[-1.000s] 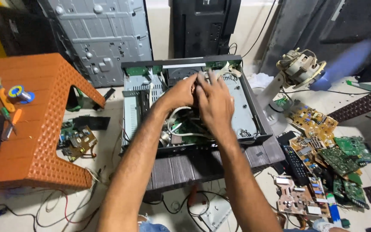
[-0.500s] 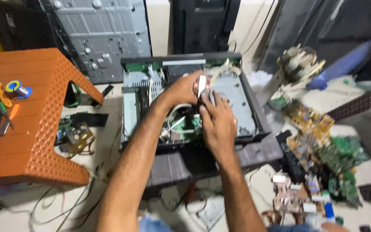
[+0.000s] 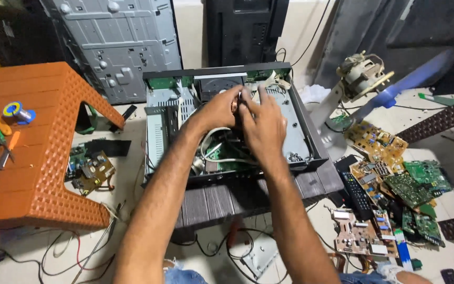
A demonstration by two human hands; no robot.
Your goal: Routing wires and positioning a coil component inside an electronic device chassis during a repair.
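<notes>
Both hands meet over an opened disc player chassis (image 3: 227, 123) on a low dark table (image 3: 269, 192). The left hand (image 3: 217, 109) pinches a small copper-coloured part (image 3: 235, 107); the right hand (image 3: 261, 125) curls narrowly beside it, its grip hidden.

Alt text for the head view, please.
Both hands, left hand and right hand, meet over an opened electronics chassis on a dark stool. An orange plastic table stands left; loose circuit boards litter the floor right.

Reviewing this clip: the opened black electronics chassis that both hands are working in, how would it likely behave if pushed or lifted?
The chassis is probably stiff, given its sheet-metal walls. It would likely slide rather than tip, sitting low and flat on the dark stool. Loose white cables inside may flop.
</notes>
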